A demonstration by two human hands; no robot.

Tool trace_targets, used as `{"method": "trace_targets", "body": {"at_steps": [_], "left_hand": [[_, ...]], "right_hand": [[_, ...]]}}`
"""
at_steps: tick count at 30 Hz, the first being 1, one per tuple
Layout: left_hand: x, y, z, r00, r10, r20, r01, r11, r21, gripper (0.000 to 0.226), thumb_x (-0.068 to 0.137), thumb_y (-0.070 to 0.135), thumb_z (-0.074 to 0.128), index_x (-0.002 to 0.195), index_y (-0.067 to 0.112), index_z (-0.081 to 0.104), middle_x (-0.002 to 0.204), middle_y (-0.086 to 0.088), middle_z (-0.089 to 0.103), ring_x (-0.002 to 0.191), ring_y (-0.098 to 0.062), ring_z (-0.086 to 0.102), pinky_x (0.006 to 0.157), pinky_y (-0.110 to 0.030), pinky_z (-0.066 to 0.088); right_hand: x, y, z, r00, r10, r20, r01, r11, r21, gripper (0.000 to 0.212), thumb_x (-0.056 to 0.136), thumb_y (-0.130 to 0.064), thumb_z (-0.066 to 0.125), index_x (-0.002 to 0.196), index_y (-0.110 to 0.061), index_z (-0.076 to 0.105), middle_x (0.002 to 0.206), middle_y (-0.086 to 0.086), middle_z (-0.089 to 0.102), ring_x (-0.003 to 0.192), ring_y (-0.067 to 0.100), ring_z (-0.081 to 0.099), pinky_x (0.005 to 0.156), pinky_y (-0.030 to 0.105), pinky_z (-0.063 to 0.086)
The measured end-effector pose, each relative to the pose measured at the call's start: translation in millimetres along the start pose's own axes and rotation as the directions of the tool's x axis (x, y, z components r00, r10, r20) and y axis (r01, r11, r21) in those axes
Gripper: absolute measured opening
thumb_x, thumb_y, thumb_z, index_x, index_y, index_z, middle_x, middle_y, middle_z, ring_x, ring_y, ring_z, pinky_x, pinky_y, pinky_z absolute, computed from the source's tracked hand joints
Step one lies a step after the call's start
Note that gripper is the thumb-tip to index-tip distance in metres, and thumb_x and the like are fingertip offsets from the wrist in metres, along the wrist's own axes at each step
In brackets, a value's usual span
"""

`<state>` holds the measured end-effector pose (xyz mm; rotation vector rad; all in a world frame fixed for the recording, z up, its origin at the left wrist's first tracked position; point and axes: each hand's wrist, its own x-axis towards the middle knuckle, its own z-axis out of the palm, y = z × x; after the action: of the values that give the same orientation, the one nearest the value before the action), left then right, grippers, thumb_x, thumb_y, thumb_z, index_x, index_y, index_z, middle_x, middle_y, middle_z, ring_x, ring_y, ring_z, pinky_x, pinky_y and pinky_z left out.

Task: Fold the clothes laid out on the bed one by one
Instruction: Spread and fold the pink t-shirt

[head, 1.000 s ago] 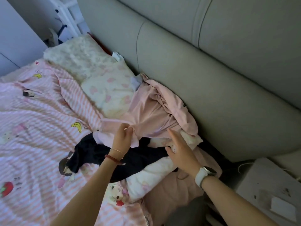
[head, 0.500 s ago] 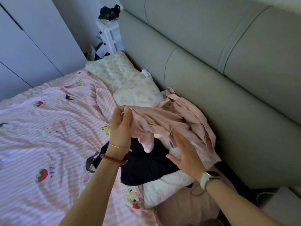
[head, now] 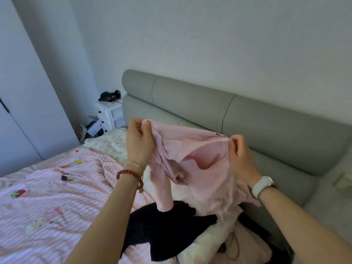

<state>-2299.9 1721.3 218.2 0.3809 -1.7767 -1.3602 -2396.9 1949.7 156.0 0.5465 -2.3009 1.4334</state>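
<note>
Pink garment point(head: 192, 149) aloft between 2 pinching hands, left point(head: 140, 139) and right point(head: 240, 156), above dark clothing point(head: 167, 229).

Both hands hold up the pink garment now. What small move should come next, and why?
Probably lower the pink garment flat onto the striped bedsheet. The left hand and right hand pinch its top edge, but it hangs bunched, so it needs spreading first.

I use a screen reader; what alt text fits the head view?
Two hands, left hand and right hand, grip a crumpled pink garment raised above a black garment on a pink striped cartoon bedsheet, before a grey padded headboard.
</note>
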Motion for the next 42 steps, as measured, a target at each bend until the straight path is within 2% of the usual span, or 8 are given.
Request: {"method": "trace_targets", "body": {"at_steps": [5, 13, 19, 22, 25, 30, 36, 42], "left_hand": [[-11, 74, -52, 0.899, 0.362, 0.247, -0.378, 0.925, 0.022, 0.014, 0.097, 0.018, 0.042, 0.108, 0.026, 0.045, 0.068, 0.010, 0.042, 0.056, 0.002, 0.043, 0.057, -0.015, 0.033], [-48, 159, -102, 0.745, 0.452, 0.490, -0.611, 0.757, 0.230, 0.060, 0.066, 0.067, 0.062, 0.112, 0.029, 0.056, 0.133, 0.004, 0.029, 0.115, -0.015, 0.040, 0.099, -0.030, 0.034], [-124, 182, -90, 0.336, 0.582, 0.740, -0.814, 0.575, -0.082, 0.076, 0.074, 0.054, 0.067, 0.134, 0.055, 0.020, 0.151, 0.003, 0.015, 0.129, -0.013, 0.034, 0.104, -0.022, 0.030], [-137, 186, -77, 0.464, 0.580, 0.670, -0.718, 0.689, -0.099, 0.042, 0.083, 0.014, 0.067, 0.119, 0.030, 0.054, 0.120, -0.007, 0.058, 0.098, -0.020, 0.057, 0.085, -0.027, 0.043], [-139, 195, -71, 0.650, 0.492, 0.579, -0.453, 0.863, -0.225, 0.032, 0.080, 0.008, 0.070, 0.093, 0.034, 0.057, 0.081, -0.013, 0.064, 0.069, -0.019, 0.055, 0.065, -0.034, 0.044], [-143, 236, -57, 0.680, 0.527, 0.510, -0.384, 0.848, -0.364, 0.030, 0.081, 0.000, 0.067, 0.099, 0.023, 0.060, 0.071, 0.014, 0.054, 0.060, 0.007, 0.049, 0.058, -0.005, 0.036], [-130, 268, -33, 0.784, 0.385, 0.488, -0.238, 0.911, -0.336, 0.012, 0.084, 0.015, 0.065, 0.076, 0.023, 0.067, 0.076, 0.011, 0.065, 0.067, 0.002, 0.058, 0.061, -0.010, 0.045], [-124, 284, -24, 0.813, 0.378, 0.443, -0.262, 0.917, -0.302, 0.017, 0.083, 0.024, 0.068, 0.067, 0.021, 0.063, 0.068, 0.006, 0.059, 0.060, -0.003, 0.051, 0.058, -0.018, 0.042]], "right_hand": [[8, -124, -67, 0.964, -0.173, -0.202, 0.174, 0.985, -0.013, 0.010, 0.097, -0.005, 0.040, 0.099, -0.002, 0.049, 0.073, -0.008, 0.045, 0.065, 0.012, 0.041, 0.060, 0.024, 0.029], [-12, -236, -171, 0.933, -0.286, -0.220, 0.258, 0.955, -0.147, 0.010, 0.094, -0.003, 0.044, 0.097, -0.003, 0.054, 0.094, 0.005, 0.052, 0.089, 0.016, 0.048, 0.070, 0.016, 0.032], [-37, -284, -193, 0.934, -0.309, -0.177, 0.280, 0.945, -0.170, 0.009, 0.094, -0.007, 0.046, 0.090, -0.013, 0.052, 0.091, 0.001, 0.055, 0.087, 0.015, 0.050, 0.070, 0.015, 0.034], [-55, -291, -215, 0.938, -0.311, -0.155, 0.290, 0.946, -0.147, 0.009, 0.093, -0.006, 0.047, 0.091, -0.011, 0.053, 0.088, -0.002, 0.054, 0.083, 0.011, 0.050, 0.066, 0.005, 0.036], [-78, -281, -247, 0.953, -0.290, -0.083, 0.277, 0.950, -0.141, 0.010, 0.093, -0.003, 0.047, 0.092, -0.010, 0.053, 0.079, -0.003, 0.052, 0.071, 0.009, 0.047, 0.061, 0.004, 0.034], [-131, -258, -294, 0.950, -0.282, 0.134, 0.306, 0.927, -0.217, 0.029, 0.093, 0.007, 0.042, 0.090, -0.016, 0.059, 0.091, -0.001, 0.056, 0.091, 0.015, 0.052, 0.081, 0.009, 0.036], [-174, -257, -320, 0.904, -0.335, 0.266, 0.407, 0.863, -0.298, 0.028, 0.092, 0.000, 0.051, 0.095, -0.028, 0.055, 0.101, 0.000, 0.046, 0.094, 0.002, 0.048, 0.085, 0.008, 0.033], [-190, -236, -329, 0.888, -0.197, 0.415, 0.385, 0.812, -0.439, 0.036, 0.074, -0.043, 0.073, 0.093, -0.044, 0.043, 0.102, -0.020, 0.038, 0.089, -0.001, 0.047, 0.082, 0.017, 0.039]]}}
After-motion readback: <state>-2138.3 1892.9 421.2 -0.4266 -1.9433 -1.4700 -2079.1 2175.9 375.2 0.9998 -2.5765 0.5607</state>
